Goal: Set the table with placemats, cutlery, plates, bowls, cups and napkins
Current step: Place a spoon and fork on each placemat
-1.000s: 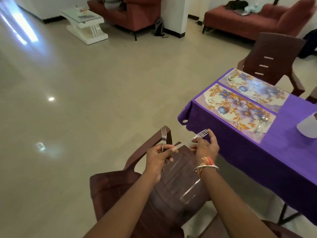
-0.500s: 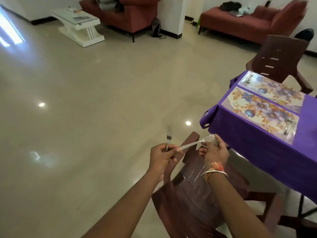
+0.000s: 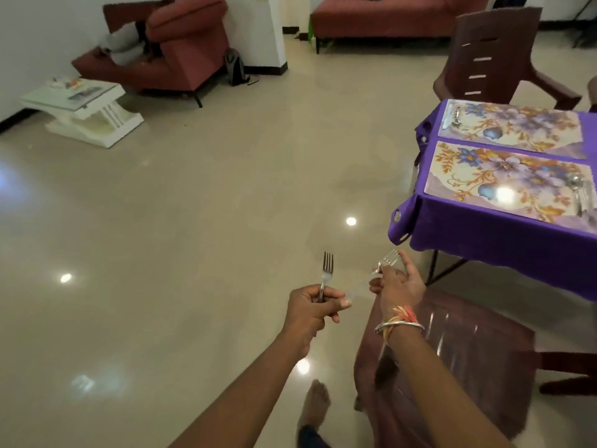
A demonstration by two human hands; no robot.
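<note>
My left hand point(image 3: 311, 307) grips a steel fork point(image 3: 326, 271) upright by its handle, tines up. To its right, my right hand point(image 3: 399, 286) holds a second fork point(image 3: 386, 260) whose tines point up and to the right. Both hands hover over the floor, left of the table corner. The table point(image 3: 484, 240) wears a purple cloth and carries two floral placemats, the near placemat point(image 3: 504, 179) and the far placemat point(image 3: 510, 127). Cutlery point(image 3: 578, 192) lies at the near mat's right end, and more cutlery point(image 3: 452, 116) at the far mat's left end.
A brown plastic chair point(image 3: 452, 357) stands just below my right arm, beside the table. Another brown chair point(image 3: 497, 56) stands behind the table. Red sofas point(image 3: 174, 50) and a white coffee table point(image 3: 84, 108) lie across the open tiled floor. My bare foot point(image 3: 315, 404) shows below.
My hands have drawn apart, each now holding its own fork. The view has swung left, so the table sits further right and the near chair lower right.
</note>
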